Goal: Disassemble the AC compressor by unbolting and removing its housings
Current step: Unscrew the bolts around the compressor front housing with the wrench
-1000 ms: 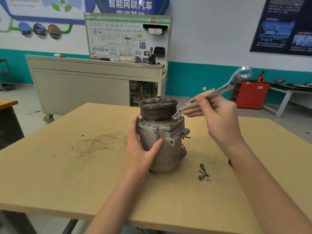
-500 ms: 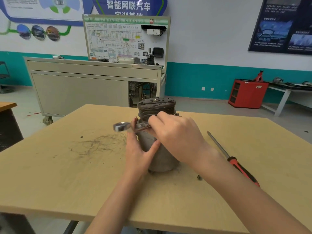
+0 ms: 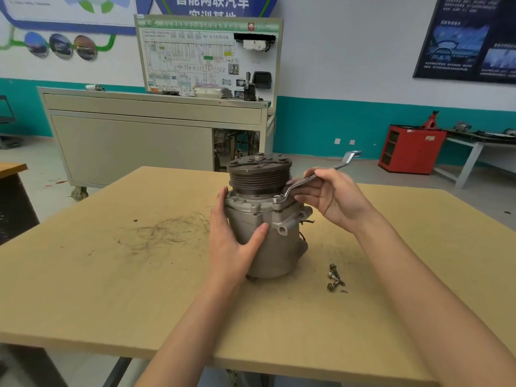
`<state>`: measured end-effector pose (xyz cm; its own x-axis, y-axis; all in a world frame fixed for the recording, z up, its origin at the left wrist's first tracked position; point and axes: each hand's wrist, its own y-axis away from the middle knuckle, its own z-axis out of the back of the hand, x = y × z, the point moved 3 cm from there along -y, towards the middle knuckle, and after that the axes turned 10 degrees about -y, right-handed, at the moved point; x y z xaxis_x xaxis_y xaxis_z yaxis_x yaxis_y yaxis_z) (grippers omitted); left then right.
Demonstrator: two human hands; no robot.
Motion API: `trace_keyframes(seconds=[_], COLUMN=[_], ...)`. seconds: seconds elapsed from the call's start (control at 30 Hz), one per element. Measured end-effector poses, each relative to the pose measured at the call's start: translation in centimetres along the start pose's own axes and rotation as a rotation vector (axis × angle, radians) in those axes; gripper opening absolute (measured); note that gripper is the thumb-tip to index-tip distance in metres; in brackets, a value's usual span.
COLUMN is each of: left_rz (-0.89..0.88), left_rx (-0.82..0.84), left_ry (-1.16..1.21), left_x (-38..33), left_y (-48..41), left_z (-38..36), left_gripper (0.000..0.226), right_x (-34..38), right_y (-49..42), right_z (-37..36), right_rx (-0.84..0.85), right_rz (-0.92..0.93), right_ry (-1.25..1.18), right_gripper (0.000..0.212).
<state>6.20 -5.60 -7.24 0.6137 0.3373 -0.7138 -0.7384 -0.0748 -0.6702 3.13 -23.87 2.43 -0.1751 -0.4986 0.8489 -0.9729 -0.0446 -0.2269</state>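
The grey AC compressor [image 3: 275, 247] stands upright on the wooden table [image 3: 111, 289], its dark grooved pulley [image 3: 259, 177] on top. My left hand [image 3: 231, 241] grips the left side of its body, thumb across the front. My right hand [image 3: 332, 199] holds a silver ring wrench [image 3: 307, 181] by its shaft. The wrench's ring end sits over a bolt [image 3: 277, 199] on the front housing flange, and its other end points up to the right. Three loose bolts [image 3: 334, 277] lie on the table to the right of the compressor.
Dark scuff marks [image 3: 164, 230] cover the table left of the compressor. Beyond the table stand a grey training bench [image 3: 150, 135] with a wiring panel, a red cabinet [image 3: 410, 148] and a white table [image 3: 480, 146] at the right wall.
My right hand swung the wrench leftward across the compressor's front, then back to the right; its ring end is now on a flange bolt. My left hand kept its grip.
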Motion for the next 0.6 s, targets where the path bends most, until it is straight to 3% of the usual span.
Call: trace_keyframes(seconds=[0.07, 0.13, 0.3, 0.43, 0.6], left_rz=[0.002, 0.001, 0.001, -0.011, -0.004], left_rx=[0.005, 0.008, 0.001, -0.004, -0.008], left_ry=[-0.001, -0.009, -0.021, -0.026, -0.038], left_x=[0.0, 0.1, 0.1, 0.2, 0.1], left_y=[0.0, 0.0, 0.0, 0.0, 0.0], left_z=[0.0, 0.0, -0.1, -0.1, -0.1], left_gripper=[0.096, 0.096, 0.096, 0.096, 0.094], right_x=[0.0, 0.8, 3.9, 3.5, 1.8], right_y=[-0.8, -0.8, 1.7, 3.8, 4.7], right_z=[0.0, -0.2, -2.6, -7.1, -10.4], right_rx=[0.0, 0.013, -0.118, 0.072, 0.23], right_rz=[-0.046, 0.025, 0.501, 0.868, 1.037], right_ry=[-0.008, 0.057, 0.635, 1.258, 1.638], right_gripper=[0.032, 0.03, 0.02, 0.021, 0.029])
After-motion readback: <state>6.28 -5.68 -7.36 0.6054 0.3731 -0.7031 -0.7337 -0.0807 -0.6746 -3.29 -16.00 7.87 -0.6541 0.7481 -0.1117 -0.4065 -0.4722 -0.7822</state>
